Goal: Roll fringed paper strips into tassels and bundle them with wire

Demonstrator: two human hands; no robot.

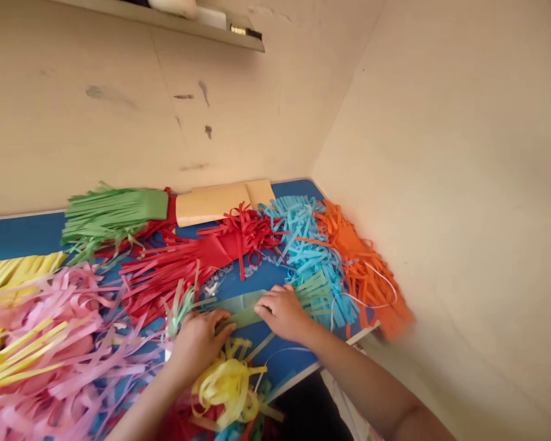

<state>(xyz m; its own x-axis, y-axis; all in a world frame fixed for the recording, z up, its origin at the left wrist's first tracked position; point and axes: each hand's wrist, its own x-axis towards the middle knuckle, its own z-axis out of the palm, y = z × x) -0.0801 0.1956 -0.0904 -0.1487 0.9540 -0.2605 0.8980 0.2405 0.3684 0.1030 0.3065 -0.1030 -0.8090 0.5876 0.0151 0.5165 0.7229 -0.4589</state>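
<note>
A light green strip of tissue paper (242, 302) with fringed ends lies across the blue table. My left hand (201, 342) pinches its left part, thumb and fingers pressed together. Gripping the same strip farther right is my right hand (284, 311), its fingers bent over the paper. The green fringe spreads out past both hands. Just below, near the table's front edge, sits a bunch of curled yellow paper strips (229, 386). Red fringed paper (211, 254) lies right behind the strip.
Blue fringed paper (303, 239) and orange fringed paper (362, 269) with white string (390, 285) lie at the right, against the wall. Green fringe (114, 211) and folded cream paper (211, 205) lie at the back. Pink strips (68, 361) cover the left. A shelf (211, 33) hangs above.
</note>
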